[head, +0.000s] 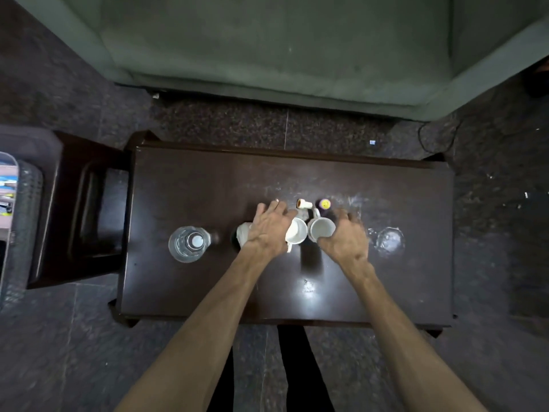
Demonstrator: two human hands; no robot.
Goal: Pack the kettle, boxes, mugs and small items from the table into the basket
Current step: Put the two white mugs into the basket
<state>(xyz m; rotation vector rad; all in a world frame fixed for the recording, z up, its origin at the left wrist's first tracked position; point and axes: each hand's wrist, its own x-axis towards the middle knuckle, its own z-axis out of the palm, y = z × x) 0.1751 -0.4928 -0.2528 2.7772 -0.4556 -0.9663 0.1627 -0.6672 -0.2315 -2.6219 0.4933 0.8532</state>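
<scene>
Two white mugs stand side by side at the middle of the dark wooden table (208, 179). My left hand (271, 227) is wrapped over the left mug (298, 231), which tilts. My right hand (346, 236) grips the right mug (321, 230) from its right side. Just beyond the mugs lie a small white tube with an orange end (304, 204) and a small purple item with a yellow cap (325, 204). A white crumpled thing (243, 231) sits on a dark round object under my left wrist. The grey woven basket (28, 209) is at the far left edge.
A clear water bottle (190, 243) stands on the table's left part and an upturned clear glass (389, 241) on its right. A dark wooden stool (80, 203) is between table and basket. A green sofa (282, 55) lies beyond the table.
</scene>
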